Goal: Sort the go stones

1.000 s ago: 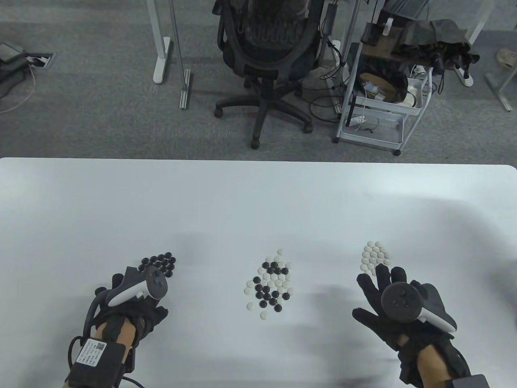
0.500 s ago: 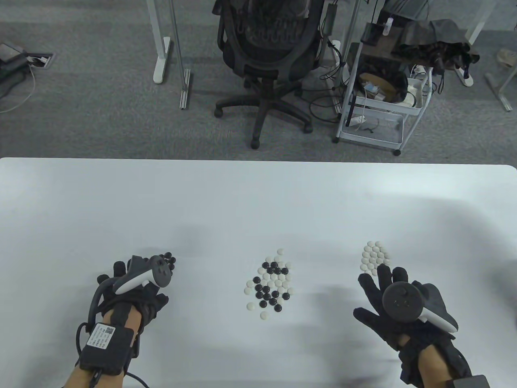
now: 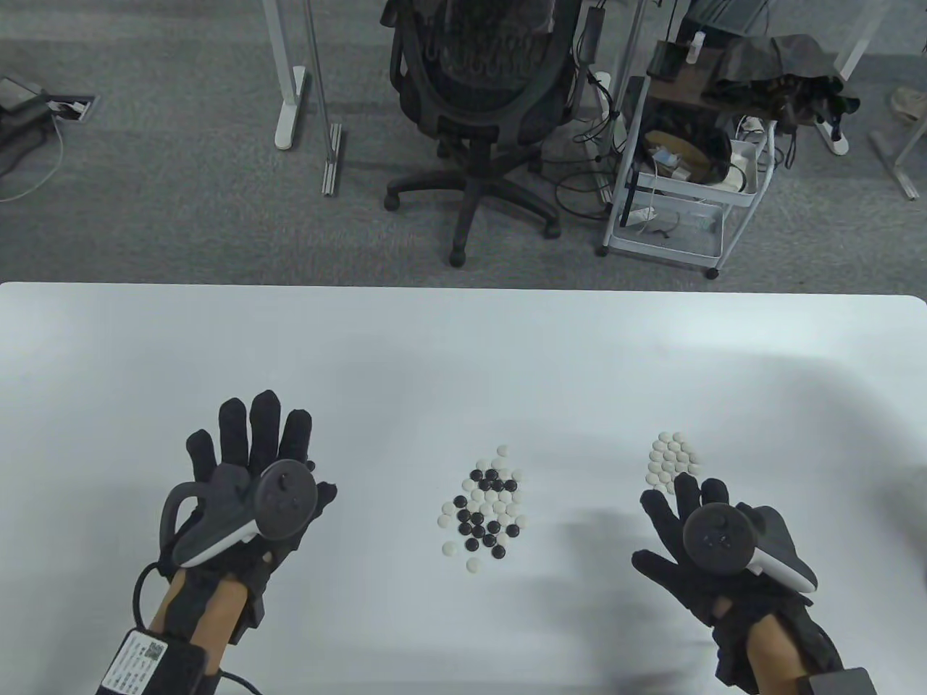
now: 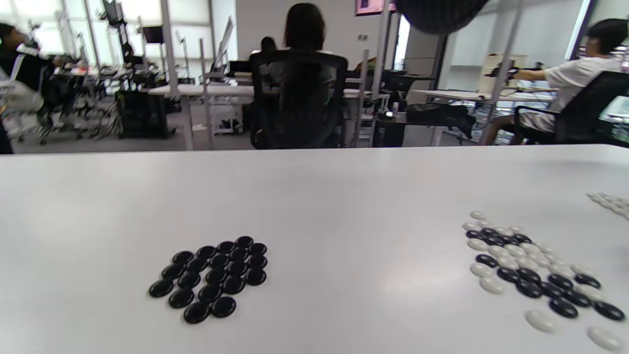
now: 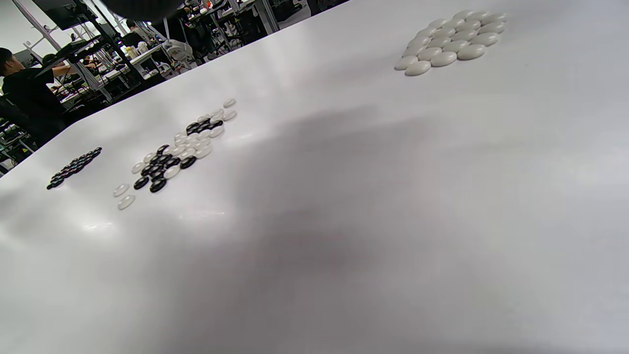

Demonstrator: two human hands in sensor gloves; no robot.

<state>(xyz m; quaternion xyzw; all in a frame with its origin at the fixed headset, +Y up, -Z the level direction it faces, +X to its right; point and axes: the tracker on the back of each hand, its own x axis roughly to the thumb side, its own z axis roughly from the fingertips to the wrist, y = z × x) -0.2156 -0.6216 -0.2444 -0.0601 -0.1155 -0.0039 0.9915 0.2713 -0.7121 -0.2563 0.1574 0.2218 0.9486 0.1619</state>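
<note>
While both hands hover low over the near edge of the white table (image 3: pixel 463 347), neither holds a stone. Left hand (image 3: pixel 246 478): fingers spread straight, empty, directly above the black stone group (image 4: pixel 211 275), which it hides in the table view. Right hand (image 3: pixel 695 536): fingers splayed, empty, just nearer than the white stone group (image 3: pixel 672 457).

Between the hands lies the mixed pile (image 3: pixel 484 508), black and white stones touching one another, a few white strays at its near end. Sorting appears partly complete.

Risk: a flat left hand lowered carelessly could scatter the tidy black group beneath it; picking from the crowded pile could nudge neighbouring stones, since they are smooth and rounded.

Orientation: the mixed pile runs longest from near to far, leaning slightly right; both sorted groups are compact patches. Individual stones are round and lie flat.

Beyond the table stand an office chair (image 3: pixel 481 87) and a wire cart (image 3: pixel 681 181).
</note>
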